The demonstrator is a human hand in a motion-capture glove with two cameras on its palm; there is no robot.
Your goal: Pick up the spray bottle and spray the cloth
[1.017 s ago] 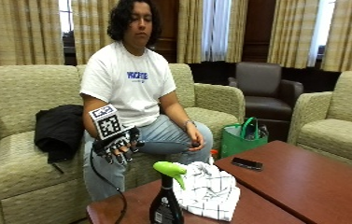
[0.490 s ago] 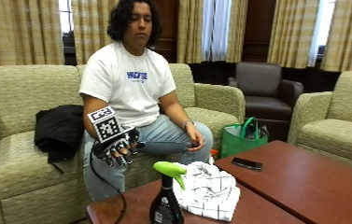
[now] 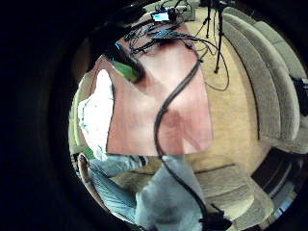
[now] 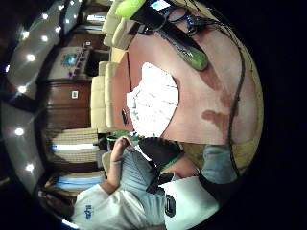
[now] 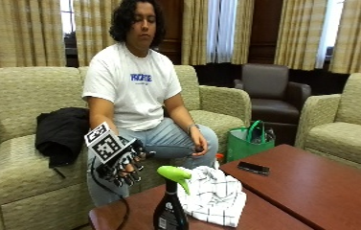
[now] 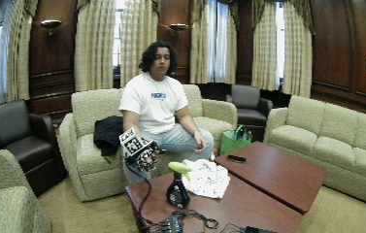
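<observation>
A seated person's black-gloved right hand (image 5: 121,165) hovers with fingers loosely spread, holding nothing, just short of the dark spray bottle with a lime-green trigger (image 5: 170,203) standing on the reddish wooden tabletop (image 5: 307,187) beside the crumpled white checked cloth (image 5: 215,194), seemingly poised to reach.

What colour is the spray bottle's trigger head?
Bright green, on a dark spray bottle; the trigger head shows best in the outside view.
</observation>
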